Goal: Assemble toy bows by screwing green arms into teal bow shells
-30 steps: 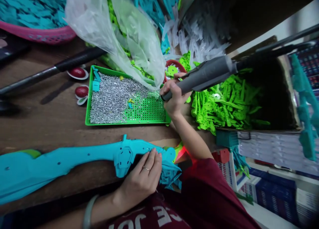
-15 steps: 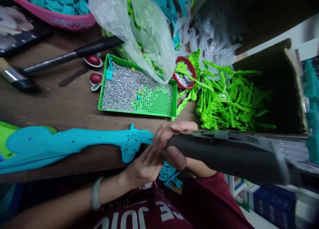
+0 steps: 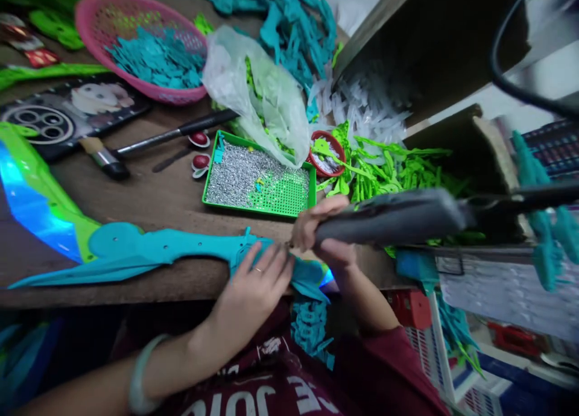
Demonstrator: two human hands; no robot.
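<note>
A teal plastic toy bow point(image 3: 185, 245) lies along the near table edge, with a curved lime-green limb and a shiny blue panel at its left end. My left hand point(image 3: 256, 289) presses over its middle, fingers laid across the teal part and thumb hidden. My right hand point(image 3: 325, 229) is wrapped around a dark, foam-covered electric screwdriver point(image 3: 393, 217), held nearly level. Its tip points left and meets the bow beside my left fingertips; the exact contact is hidden. Just beyond sits a green tray point(image 3: 260, 210) of small silver screws.
Beyond the tray are a plastic bag point(image 3: 257, 96), a red cup point(image 3: 326, 154) and a pink basket point(image 3: 136, 81) of teal pieces. A hammer point(image 3: 167, 134) and a phone point(image 3: 76, 111) lie left. Lime-green parts point(image 3: 384, 163) pile up by a cardboard box point(image 3: 493, 144) on the right.
The view has shifted, showing more of the table's left side. My hands have separated: my left hand has moved from the screwdriver's tip end onto the bow, and my right still grips the screwdriver.
</note>
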